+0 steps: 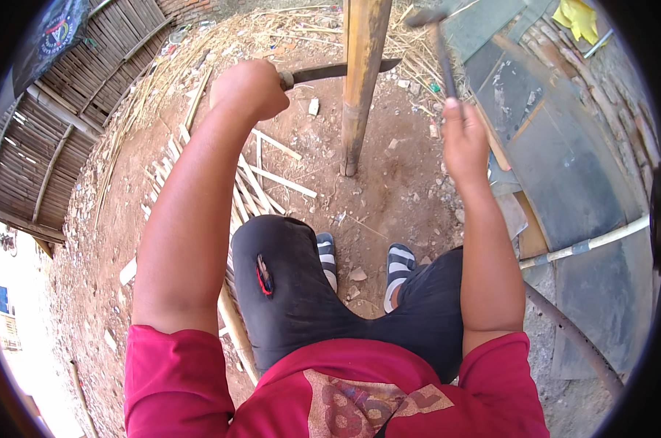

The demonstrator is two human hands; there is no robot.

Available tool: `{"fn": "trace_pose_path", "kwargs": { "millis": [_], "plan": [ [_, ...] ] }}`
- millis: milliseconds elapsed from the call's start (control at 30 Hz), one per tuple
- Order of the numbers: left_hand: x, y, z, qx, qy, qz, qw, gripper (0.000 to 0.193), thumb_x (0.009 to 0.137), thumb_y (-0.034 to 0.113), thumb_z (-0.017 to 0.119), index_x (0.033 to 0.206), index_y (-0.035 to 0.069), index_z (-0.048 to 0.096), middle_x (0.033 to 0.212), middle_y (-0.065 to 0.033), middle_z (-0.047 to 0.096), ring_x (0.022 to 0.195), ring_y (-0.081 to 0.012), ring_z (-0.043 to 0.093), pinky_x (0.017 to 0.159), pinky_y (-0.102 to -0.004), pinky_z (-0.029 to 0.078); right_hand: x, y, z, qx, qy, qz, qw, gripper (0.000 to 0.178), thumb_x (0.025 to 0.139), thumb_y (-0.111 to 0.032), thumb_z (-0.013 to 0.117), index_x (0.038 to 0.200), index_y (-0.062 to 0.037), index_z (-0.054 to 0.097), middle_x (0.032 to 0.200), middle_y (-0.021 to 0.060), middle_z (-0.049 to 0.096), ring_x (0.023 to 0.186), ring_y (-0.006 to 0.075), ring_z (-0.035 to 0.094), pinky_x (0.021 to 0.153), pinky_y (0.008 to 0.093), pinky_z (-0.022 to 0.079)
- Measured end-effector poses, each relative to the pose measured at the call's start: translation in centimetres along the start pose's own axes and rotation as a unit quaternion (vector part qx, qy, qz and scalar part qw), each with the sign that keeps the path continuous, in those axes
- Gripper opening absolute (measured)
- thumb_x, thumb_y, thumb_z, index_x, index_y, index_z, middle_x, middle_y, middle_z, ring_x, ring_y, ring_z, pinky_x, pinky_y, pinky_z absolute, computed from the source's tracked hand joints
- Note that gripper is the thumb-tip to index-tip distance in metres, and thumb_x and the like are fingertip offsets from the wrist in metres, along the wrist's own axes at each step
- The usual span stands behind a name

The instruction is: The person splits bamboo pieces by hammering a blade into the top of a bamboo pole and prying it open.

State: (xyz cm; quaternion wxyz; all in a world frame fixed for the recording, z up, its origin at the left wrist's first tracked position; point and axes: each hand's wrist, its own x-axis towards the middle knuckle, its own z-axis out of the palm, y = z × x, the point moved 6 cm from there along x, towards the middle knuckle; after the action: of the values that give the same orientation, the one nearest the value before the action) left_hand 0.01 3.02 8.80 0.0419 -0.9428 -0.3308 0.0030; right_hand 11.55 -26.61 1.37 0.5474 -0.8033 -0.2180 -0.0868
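Observation:
My left hand (250, 91) is closed round the handle of a long knife (319, 71). Its dark blade reaches right to a bamboo pole (360, 95), and the tip shows past the pole's far side. The middle of the blade is hidden by the pole; whether it sits in a split or behind cannot be told. The pole stands upright, its foot on the dirt in front of my feet, its top cut off by the frame. To the right, my right hand (465, 142) grips a hammer (444, 62), raised with its head up, apart from the knife and pole.
Cut bamboo strips (261, 179) lie on the dirt left of the pole. Straw and shavings litter the far ground. Dark flat sheets (571, 160) and a pale pole (586, 239) lie at right. A woven bamboo wall (49, 139) rises at left.

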Motion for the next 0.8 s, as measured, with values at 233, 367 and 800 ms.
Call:
{"fn": "trace_pose_path", "kwargs": {
  "millis": [233, 367, 800],
  "plan": [
    [0.1, 0.5, -0.2, -0.005, 0.0, 0.001, 1.0, 0.036, 0.082, 0.034, 0.073, 0.109, 0.011, 0.075, 0.101, -0.0115, 0.075, 0.093, -0.0267, 0.072, 0.082, -0.04, 0.058, -0.4, 3.5, 2.7, -0.084, -0.047, -0.009, 0.995, 0.041, 0.107, -0.04, 0.049, 0.087, -0.0044, 0.057, 0.068, 0.0004, 0.053, 0.059, 0.0105, 0.049, 0.056, 0.0327, 0.042],
    [-0.3, 0.0, 0.1, 0.006, 0.016, 0.002, 1.0, 0.034, 0.082, 0.033, 0.073, 0.108, 0.012, 0.076, 0.101, -0.0107, 0.075, 0.092, -0.0267, 0.073, 0.083, -0.0396, 0.058, 0.4, -0.4, -0.9, 0.018, -0.002, -0.01, 1.0, 0.044, 0.106, -0.043, 0.049, 0.09, -0.0034, 0.06, 0.068, 0.0019, 0.055, 0.062, 0.0138, 0.054, 0.059, 0.0342, 0.044],
    [-1.1, 0.9, 0.0, 0.007, -0.007, 0.001, 1.0, 0.029, 0.084, 0.023, 0.067, 0.108, 0.01, 0.076, 0.106, -0.0116, 0.075, 0.095, -0.0281, 0.074, 0.085, -0.04, 0.059, 0.8, 0.1, -1.8, 0.04, 0.046, -0.063, 0.996, 0.043, 0.104, -0.045, 0.052, 0.092, -0.0038, 0.058, 0.069, 0.0033, 0.056, 0.062, 0.0146, 0.054, 0.058, 0.0359, 0.044]
  ]
}}
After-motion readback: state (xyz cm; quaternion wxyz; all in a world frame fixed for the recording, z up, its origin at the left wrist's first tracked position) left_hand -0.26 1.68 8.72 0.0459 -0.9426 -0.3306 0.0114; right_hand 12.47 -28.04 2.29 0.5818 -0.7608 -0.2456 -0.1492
